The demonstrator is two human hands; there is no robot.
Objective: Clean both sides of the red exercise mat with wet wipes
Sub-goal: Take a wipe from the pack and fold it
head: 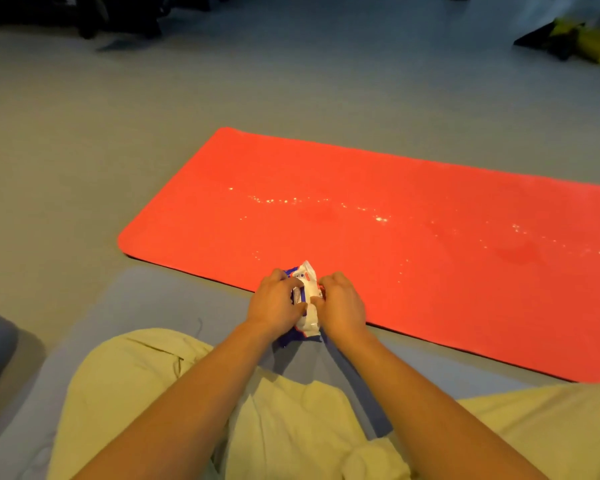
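The red exercise mat (pixel 378 230) lies flat on the grey floor and runs off the right edge of the view. Pale specks and drops dot its middle. At its near edge I hold a white and blue wet wipes pack (pixel 305 299) between both hands. My left hand (pixel 276 301) grips the pack's left side with curled fingers. My right hand (pixel 342 303) grips its right side, fingers curled at the top of the pack. The pack's lower part is hidden behind my hands.
I sit on a blue-grey cushion (pixel 174 306) with my legs in pale trousers (pixel 291 420) in the foreground. Dark furniture (pixel 84 15) stands at the far left. A yellow and black bag (pixel 582 39) lies at the far right. Grey floor (pixel 84 133) surrounds the mat.
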